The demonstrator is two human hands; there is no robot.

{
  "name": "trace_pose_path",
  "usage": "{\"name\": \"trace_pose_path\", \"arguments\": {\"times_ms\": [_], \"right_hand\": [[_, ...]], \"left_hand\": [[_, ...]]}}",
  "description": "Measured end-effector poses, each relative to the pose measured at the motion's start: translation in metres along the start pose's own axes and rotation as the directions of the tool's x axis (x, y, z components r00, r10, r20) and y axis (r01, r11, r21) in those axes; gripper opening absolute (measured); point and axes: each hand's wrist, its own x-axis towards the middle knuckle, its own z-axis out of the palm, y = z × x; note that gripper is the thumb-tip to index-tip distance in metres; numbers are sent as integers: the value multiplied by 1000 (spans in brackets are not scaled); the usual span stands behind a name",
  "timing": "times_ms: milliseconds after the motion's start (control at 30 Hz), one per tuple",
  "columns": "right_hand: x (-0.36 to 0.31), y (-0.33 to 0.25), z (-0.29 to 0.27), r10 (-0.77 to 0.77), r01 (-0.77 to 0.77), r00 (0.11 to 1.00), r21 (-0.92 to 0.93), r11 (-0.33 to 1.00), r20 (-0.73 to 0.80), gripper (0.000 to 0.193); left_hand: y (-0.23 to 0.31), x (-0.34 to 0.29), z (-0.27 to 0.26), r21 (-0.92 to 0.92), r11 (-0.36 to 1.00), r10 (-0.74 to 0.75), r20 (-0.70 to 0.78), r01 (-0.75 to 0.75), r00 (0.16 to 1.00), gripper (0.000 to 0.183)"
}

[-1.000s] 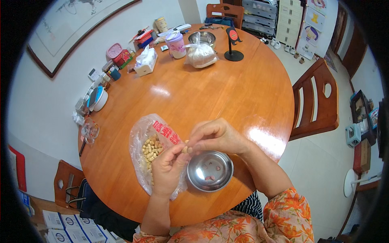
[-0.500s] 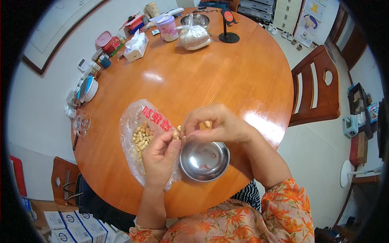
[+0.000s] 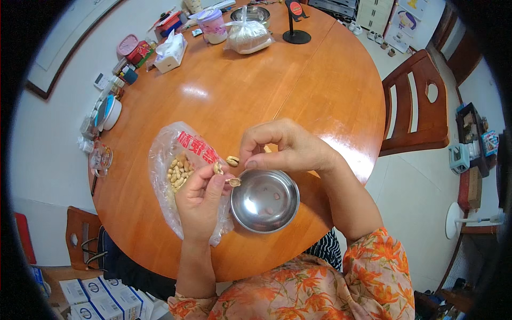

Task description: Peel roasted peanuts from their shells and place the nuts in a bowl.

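Note:
My left hand point(image 3: 201, 198) pinches half of a split peanut shell point(image 3: 233, 182) at the rim of a small steel bowl point(image 3: 265, 201). My right hand point(image 3: 282, 148) hovers just above the bowl and holds the other shell half point(image 3: 232, 160) between thumb and fingers. The bowl has a few small kernels in it. Under my left hand lies a clear plastic bag point(image 3: 178, 170) with red print, holding several unshelled peanuts.
The round wooden table point(image 3: 298, 90) carries a tied white bag point(image 3: 246, 36), a second steel bowl point(image 3: 250, 13), a pink-lidded jar point(image 3: 212, 25), a tissue box point(image 3: 170, 50), a black stand point(image 3: 296, 33) and clutter along the left rim. A wooden chair point(image 3: 413, 106) stands to the right.
The hands have pulled slightly apart, and the peanut shell now shows split into two halves. The view has shifted a little down the table.

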Motion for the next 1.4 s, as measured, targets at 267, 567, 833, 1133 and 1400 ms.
{"name": "trace_pose_path", "arguments": {"times_ms": [267, 567, 833, 1133, 1400], "right_hand": [[7, 7, 8, -22, 22, 997, -6, 1000, -75, 19], [11, 8, 28, -199, 168, 978, -343, 924, -56, 31], [11, 15, 17, -286, 166, 946, -527, 833, -153, 23], [5, 8, -4, -133, 55, 986, -556, 829, -101, 12], [12, -2, 32, -369, 267, 928, -601, 754, -50, 26]], "left_hand": [[-3, 0, -3, -16, 999, -49, 16, 49, 999, 23], [-7, 1, 2, -52, 998, -44, -16, 43, 999, 24], [-9, 7, 4, 88, 996, -8, -109, 18, 994, 23], [-4, 7, 0, 23, 1000, -3, -94, 6, 996, 25], [-9, 3, -2, -11, 997, -76, -22, 75, 997, 24]]}}
